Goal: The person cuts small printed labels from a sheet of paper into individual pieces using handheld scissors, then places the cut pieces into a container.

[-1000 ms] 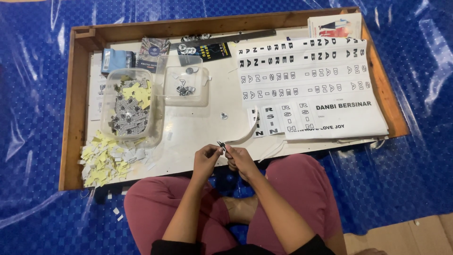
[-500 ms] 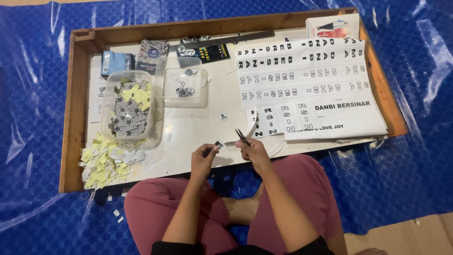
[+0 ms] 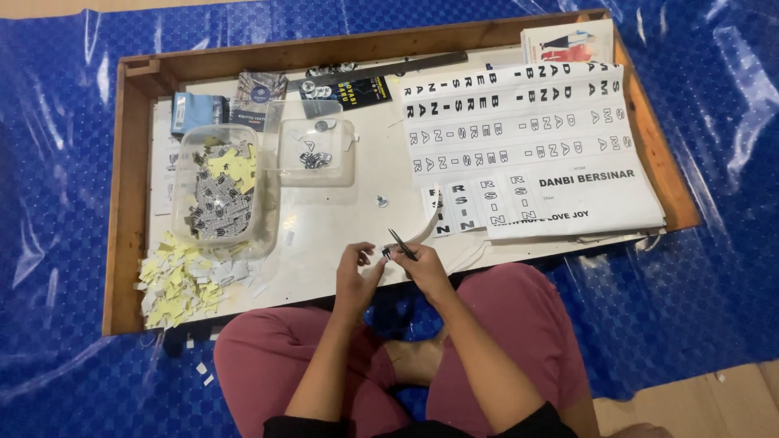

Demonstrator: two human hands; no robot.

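Note:
My right hand [image 3: 423,268] grips a thin dark pair of scissors [image 3: 402,243], blades pointing up and left, over the near edge of the white board [image 3: 349,219]. My left hand [image 3: 355,274] pinches a tiny paper piece [image 3: 385,253] right beside the blades. Both hands meet just above my knees. A curled white paper strip [image 3: 430,221] lies just beyond the scissors.
A wooden-framed tray [image 3: 122,203] holds the board. A clear tub [image 3: 219,195] of small cut pieces, a smaller clear box [image 3: 318,154] and a pile of yellow and white scraps [image 3: 174,280] sit at the left. Printed letter sheets [image 3: 535,154] cover the right. Blue plastic sheeting [image 3: 714,243] surrounds everything.
The hands were together a second ago, drew apart half a second ago, and have come together again with the scissors beside the small piece.

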